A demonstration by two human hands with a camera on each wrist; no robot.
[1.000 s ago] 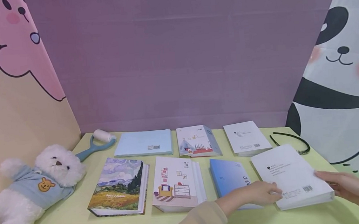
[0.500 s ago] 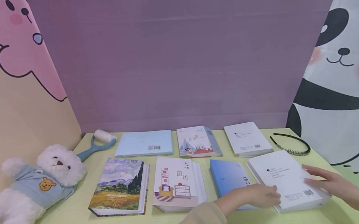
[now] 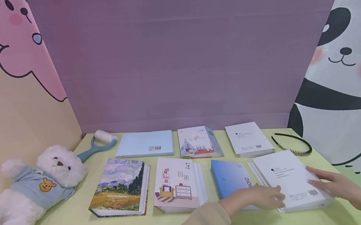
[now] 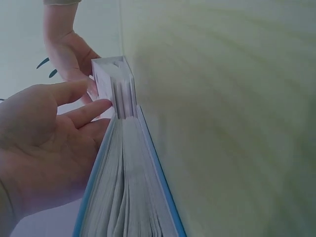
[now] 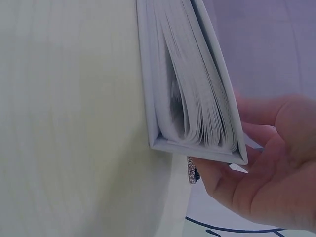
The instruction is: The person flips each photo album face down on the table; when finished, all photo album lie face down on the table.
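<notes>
A white photo album (image 3: pixel 284 178) with small print and a barcode lies flat at the table's right front. My right hand (image 3: pixel 342 186) holds its right side, with fingers round the spine edge and over the cover; the right wrist view shows the hand (image 5: pixel 276 158) beside the album's bottom edge (image 5: pixel 197 143). My left hand (image 3: pixel 266 195) touches the album's lower left, its fingers loosely extended. Under that forearm lies a blue album (image 3: pixel 231 175), partly covered. In the left wrist view, the left hand's fingertips meet the white album's page edges (image 4: pixel 118 89).
Behind stand a light-blue album (image 3: pixel 144 143), a tent-print album (image 3: pixel 195 141), a white album (image 3: pixel 249 139) and a black headband (image 3: pixel 292 146). Left of me lie a landscape album (image 3: pixel 119 184), a furniture-print album (image 3: pixel 174 183), a lint roller (image 3: pixel 98 143) and a teddy bear (image 3: pixel 43 187).
The white album has come down from a slight tilt to lie flat, its page edges showing at left. My right hand has shifted from its lower right corner up onto the right side.
</notes>
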